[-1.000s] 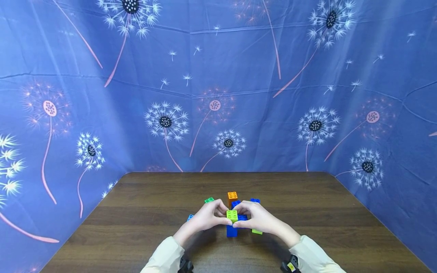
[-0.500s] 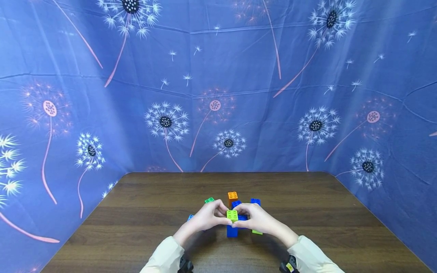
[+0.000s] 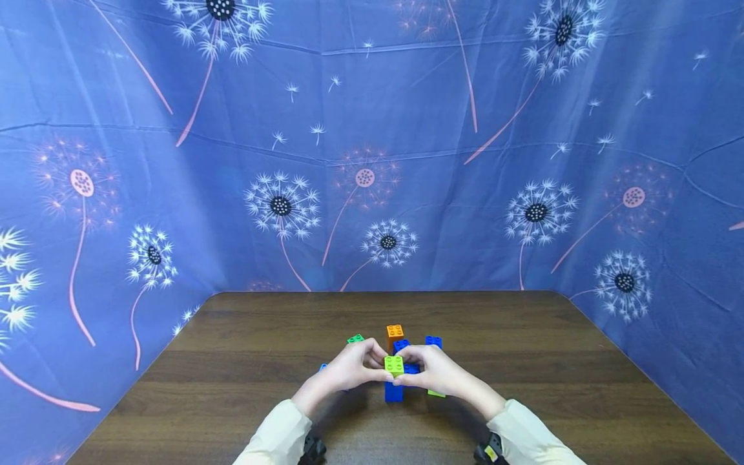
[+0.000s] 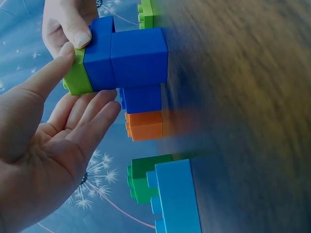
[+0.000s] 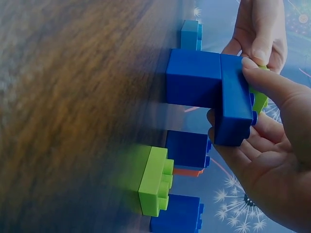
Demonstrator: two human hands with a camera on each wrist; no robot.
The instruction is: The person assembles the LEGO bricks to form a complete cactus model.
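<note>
A stack of toy building bricks stands on the table between my hands. Its base is a blue brick (image 3: 394, 392), crossed by a longer blue brick (image 5: 234, 97) that juts out to the right. On top sits a small lime green brick (image 3: 394, 365), studs up. My left hand (image 3: 353, 369) pinches the lime green brick, thumb in front and fingers behind. From the other side my right hand (image 3: 440, 371) grips the longer blue brick beside the lime one, its thumb at the front edge and its fingers curled behind.
Behind the stack are an orange brick (image 3: 395, 332) and a blue brick (image 4: 142, 99). Green (image 3: 355, 338) and light blue (image 4: 177, 194) bricks lie left. A blue brick (image 3: 433, 341) and a flat lime brick (image 5: 154, 180) lie right. A patterned blue cloth (image 3: 372, 129) surrounds the wooden table (image 3: 261, 323).
Both hands stay on the stack, and the bricks keep their places. The whole head view shifts only very slightly.
</note>
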